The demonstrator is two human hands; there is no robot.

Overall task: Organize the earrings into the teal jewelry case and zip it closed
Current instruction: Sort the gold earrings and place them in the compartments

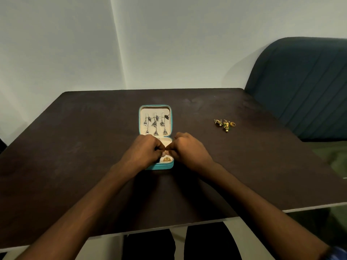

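The left hand and right hand cover most of the teal jewelry case's lower tray. The tiny item pinched between their fingertips is too small to identify. At three o'clock, the gold earrings blur into one cluster. The sofa is cut off at the right edge.

The setting looked like a home room or a small lounge corner. A dark brown matte tabletop with a pale edge filled the middle of the frame, plain off-white walls met in a corner at upper left, and a dark teal upholstered seat with stitched channels stood at right.
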